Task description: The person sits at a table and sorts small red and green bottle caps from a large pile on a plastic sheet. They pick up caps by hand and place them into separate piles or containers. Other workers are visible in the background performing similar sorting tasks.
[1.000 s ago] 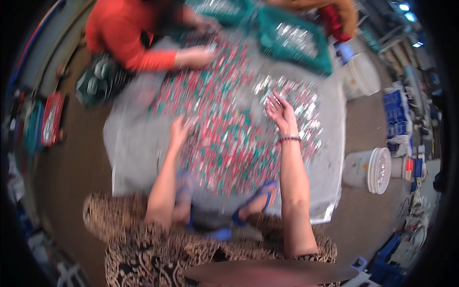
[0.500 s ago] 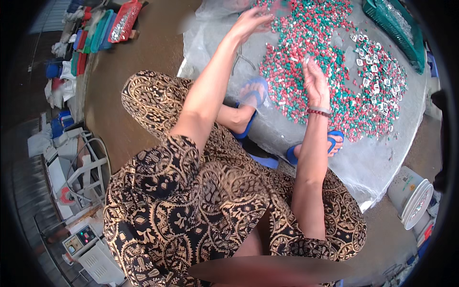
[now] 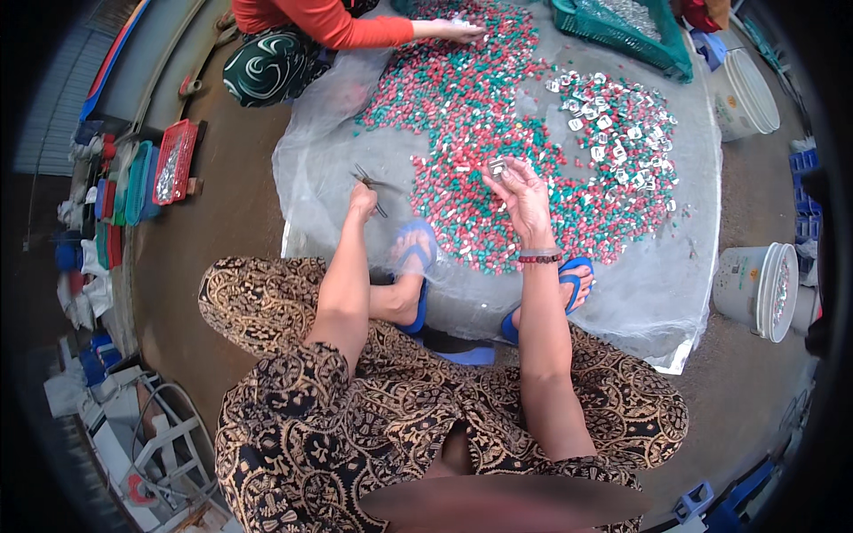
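Note:
On the left, my left hand [image 3: 362, 203] is closed around a thin dark tool [image 3: 379, 185] with several slender arms, perhaps pliers or snips; its exact kind is unclear. My right hand [image 3: 528, 209], a beaded bracelet on its wrist, is raised over the pile and pinches a small clear and white piece [image 3: 497, 166] between thumb and fingers. Below it spreads a wide pile of small red, green and white pieces [image 3: 471, 191] on a pale plastic sheet [image 3: 324, 204]. White frame-shaped pieces [image 3: 615, 153] lie at the pile's right side.
At the far left, a person in an orange sleeve [image 3: 360, 31] holds white pieces in a hand [image 3: 464, 34] over the pile. A green basket [image 3: 622, 55] stands at the far right. White buckets [image 3: 742, 282] stand beyond the sheet's right edge. A red basket [image 3: 175, 160] sits at left.
My left hand has come down and nearer and has taken hold of the dark tool from the sheet. My right hand now holds the small piece up. The view has shifted, showing the other person.

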Tool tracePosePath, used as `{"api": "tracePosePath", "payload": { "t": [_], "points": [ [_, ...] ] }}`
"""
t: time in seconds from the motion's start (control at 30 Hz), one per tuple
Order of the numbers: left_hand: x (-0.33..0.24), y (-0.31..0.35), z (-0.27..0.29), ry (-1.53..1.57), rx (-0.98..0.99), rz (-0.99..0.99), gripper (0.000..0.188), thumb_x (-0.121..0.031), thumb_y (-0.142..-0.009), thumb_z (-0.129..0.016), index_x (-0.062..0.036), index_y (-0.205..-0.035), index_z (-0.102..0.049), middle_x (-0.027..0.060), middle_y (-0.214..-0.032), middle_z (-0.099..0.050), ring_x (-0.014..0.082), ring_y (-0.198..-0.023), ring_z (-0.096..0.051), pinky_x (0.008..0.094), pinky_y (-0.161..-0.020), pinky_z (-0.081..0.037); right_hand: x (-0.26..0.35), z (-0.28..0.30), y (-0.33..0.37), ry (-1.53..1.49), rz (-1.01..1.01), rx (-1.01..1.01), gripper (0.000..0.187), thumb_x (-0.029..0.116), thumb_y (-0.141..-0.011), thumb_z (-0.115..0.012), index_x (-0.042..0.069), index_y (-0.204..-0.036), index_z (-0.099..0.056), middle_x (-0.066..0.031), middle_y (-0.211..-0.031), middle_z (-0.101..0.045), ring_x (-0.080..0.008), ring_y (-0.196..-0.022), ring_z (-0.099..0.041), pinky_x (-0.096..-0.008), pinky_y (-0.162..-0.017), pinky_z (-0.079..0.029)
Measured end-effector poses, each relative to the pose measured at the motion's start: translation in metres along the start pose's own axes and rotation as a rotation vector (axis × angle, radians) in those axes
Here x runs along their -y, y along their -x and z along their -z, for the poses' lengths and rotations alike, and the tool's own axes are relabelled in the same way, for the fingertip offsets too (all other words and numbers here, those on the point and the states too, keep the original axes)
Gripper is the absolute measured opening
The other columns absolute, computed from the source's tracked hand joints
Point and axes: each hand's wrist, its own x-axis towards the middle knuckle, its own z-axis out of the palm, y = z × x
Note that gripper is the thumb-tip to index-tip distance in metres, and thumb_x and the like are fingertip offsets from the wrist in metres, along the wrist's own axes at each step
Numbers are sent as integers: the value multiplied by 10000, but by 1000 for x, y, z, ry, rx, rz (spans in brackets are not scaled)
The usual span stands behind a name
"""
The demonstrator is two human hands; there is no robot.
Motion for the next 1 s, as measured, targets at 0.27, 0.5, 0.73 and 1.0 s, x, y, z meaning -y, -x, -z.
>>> {"api": "tracePosePath", "payload": {
  "t": [0.27, 0.5, 0.73, 1.0],
  "points": [
    [-114, 113, -24, 852, 606, -622, 174, -169, -941, -496, -45, -1053, -447, 41, -853, -494, 162, -848, -557, 313, -761, -505, 30, 0, 0, 105, 173, 58, 277, -2, -905, -455, -81, -1171, -441, -238, -1100, -565, -356, -1012, -594, -388, -854, -543],
    [-175, 189, -37, 261, 497, -692, 736, -607, -899, -369, -133, -1441, -215, -8, -725, -453, 94, -627, -437, 246, -561, -403, 48, 3, 3, 124, 233, 6, 261, 36, -923, -470, -103, -1141, -507, -200, -1071, -593, -326, -988, -609, -368, -855, -541],
    [-173, 226, -84, 86, 426, -1073, 390, -218, -898, -544, -6, -1224, -509, 106, -816, -631, 180, -740, -607, 333, -664, -468, 56, 24, 3, 96, 281, -72, 250, 75, -920, -507, -103, -1092, -544, -171, -975, -628, -286, -895, -642, -350, -809, -553],
    [-167, 237, -99, -263, 227, -1262, 242, -246, -923, -479, -16, -874, -536, 175, -692, -548, 376, -645, -539, 451, -573, -397, 66, 30, 4, 278, 304, -150, 292, 127, -902, -565, -78, -1110, -573, -107, -910, -647, -171, -758, -652, -260, -691, -542]
  ]
}}
